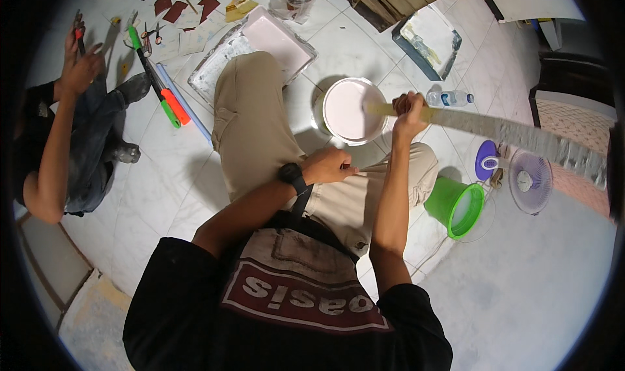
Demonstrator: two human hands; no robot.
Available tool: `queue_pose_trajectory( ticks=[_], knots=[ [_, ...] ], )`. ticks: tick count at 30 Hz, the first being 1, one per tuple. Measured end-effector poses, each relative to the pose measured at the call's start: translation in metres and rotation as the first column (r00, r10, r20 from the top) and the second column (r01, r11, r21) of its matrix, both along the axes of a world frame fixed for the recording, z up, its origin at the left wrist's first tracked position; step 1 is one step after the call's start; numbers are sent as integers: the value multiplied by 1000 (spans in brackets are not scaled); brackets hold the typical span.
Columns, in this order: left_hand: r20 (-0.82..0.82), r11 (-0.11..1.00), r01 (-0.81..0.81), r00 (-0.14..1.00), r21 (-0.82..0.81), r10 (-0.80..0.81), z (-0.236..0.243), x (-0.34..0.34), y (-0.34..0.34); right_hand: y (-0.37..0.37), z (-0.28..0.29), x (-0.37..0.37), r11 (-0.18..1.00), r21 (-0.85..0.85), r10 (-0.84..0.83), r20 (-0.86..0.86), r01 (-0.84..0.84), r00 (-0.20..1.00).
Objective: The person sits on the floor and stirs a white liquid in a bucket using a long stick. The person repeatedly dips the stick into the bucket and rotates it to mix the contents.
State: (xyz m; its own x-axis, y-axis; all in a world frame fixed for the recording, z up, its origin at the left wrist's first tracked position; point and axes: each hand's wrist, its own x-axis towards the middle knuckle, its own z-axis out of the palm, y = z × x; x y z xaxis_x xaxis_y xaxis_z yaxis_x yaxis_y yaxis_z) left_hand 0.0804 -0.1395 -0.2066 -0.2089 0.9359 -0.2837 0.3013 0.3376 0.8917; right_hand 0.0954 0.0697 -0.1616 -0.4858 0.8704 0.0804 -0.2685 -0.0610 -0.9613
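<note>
My right hand (410, 112) is closed around a long flat stick (495, 124), yellowish toward the paint and grey and streaked toward its far right end. The stick's blurred lower end reaches over the round bucket of pale pink paint (351, 104); whether it dips below the surface is hard to tell. On my lap, between my beige trouser legs, rests my left hand (331, 165), fingers curled, with nothing seen in it. A black watch (293, 174) is on that wrist. The bucket stands on the tiled floor in front of me.
A paint tray (301, 53) lies beyond my left knee, a second tray (430, 42) at the far right. Near my right knee are a water bottle (450, 98), green bucket (454, 206) and purple fan (528, 181). Poles (170, 104) and a seated person (78, 130) are left.
</note>
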Motion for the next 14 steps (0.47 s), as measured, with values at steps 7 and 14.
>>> queue_pose_trajectory(
  ticks=[7, 14],
  knots=[
    [-10, 1000, 12, 1000, -6, -12, -1, -2, 3, -69, 12, 16, 994, -30, 111, 117, -108, 987],
    [-7, 999, -11, 1000, -51, 11, -7, 3, 3, -50, -2, -58, 990, 46, 136, -4, -136, 991]
  ],
)
